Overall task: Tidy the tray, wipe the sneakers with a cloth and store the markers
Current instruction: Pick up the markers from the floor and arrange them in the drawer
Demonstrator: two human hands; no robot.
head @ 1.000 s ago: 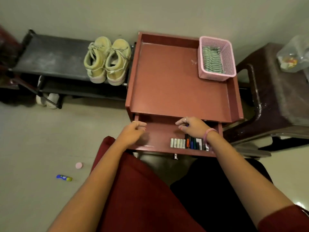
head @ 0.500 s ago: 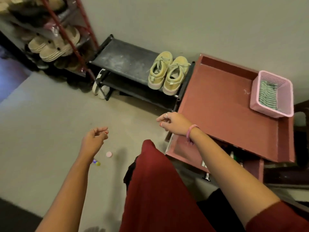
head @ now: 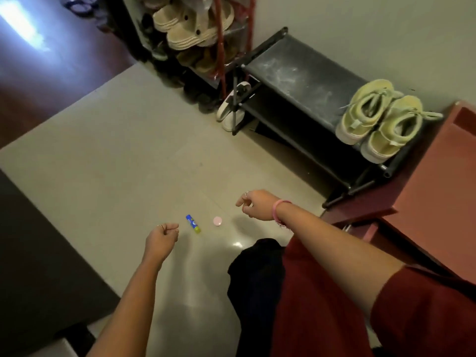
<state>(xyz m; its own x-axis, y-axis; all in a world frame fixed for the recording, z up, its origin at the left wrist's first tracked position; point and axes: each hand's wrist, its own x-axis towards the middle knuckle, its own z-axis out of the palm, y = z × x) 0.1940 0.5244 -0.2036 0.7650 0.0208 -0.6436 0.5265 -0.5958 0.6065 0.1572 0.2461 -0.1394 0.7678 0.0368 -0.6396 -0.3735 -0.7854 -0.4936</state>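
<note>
Hovering above the floor, left hand [head: 161, 242] grip loosely curled, empty; right hand [head: 257, 204] likewise, touching nothing.

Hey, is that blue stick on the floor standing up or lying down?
Lying down. The blue stick rests lengthwise on the floor, yellow-green end toward the camera, beside a pink cap.

A small blue-and-yellow plastic tube [head: 193, 223] lies on the pale tiled floor [head: 123, 161]. Just right of the tube lies a round pink cap [head: 217, 220]. The left hand [head: 161, 241] is just left of the tube, the right hand [head: 257, 204] right of the cap. Well behind and right of the tube, a pair of pale green canvas sneakers [head: 380, 119] sits on a low black metal shoe rack [head: 304, 76]. A reddish-brown wooden tray table [head: 435, 173] stands right of the rack.
</note>
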